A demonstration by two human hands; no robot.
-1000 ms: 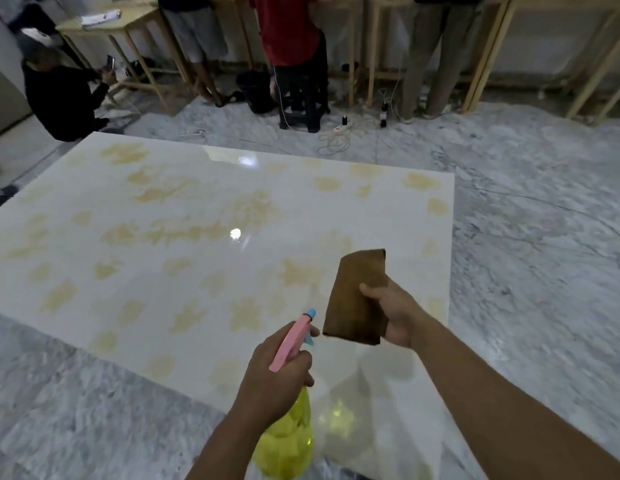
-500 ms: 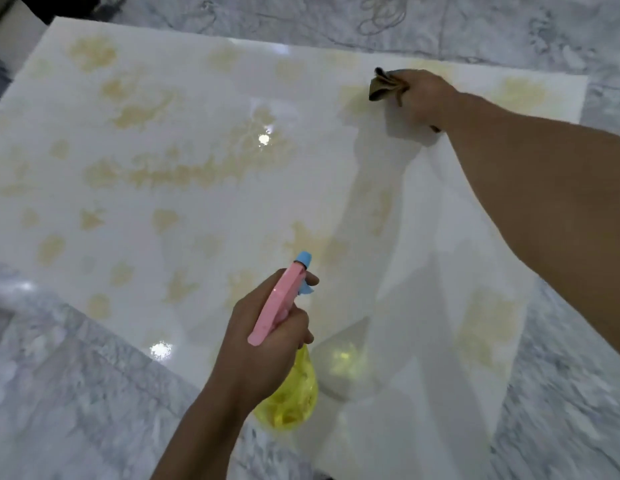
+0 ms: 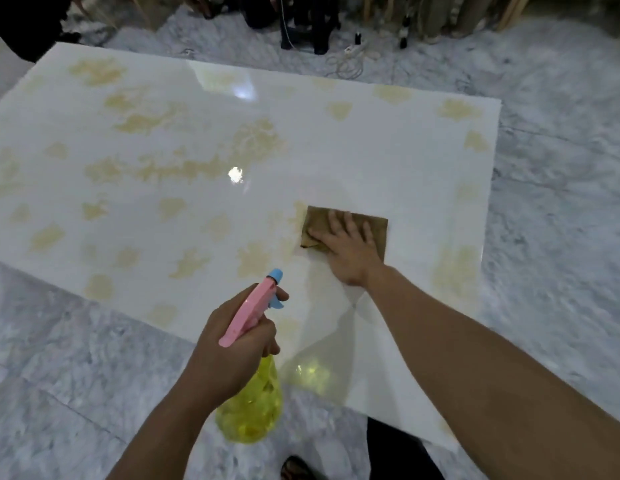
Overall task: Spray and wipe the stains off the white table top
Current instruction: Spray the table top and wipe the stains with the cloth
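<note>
Table top (image 3: 336,161), white, glossy, blotched with yellowish stains (image 3: 184,169).
Right hand (image 3: 346,247) spread flat, pressing brown cloth (image 3: 377,230) onto surface near right edge; left hand (image 3: 229,348) wrapped around yellow spray bottle (image 3: 249,407), pink trigger head, held above near edge.

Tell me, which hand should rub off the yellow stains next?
The right hand. It lies flat on the brown cloth, pressed onto the white table top beside a stain. The left hand is busy holding the spray bottle off the table.
</note>
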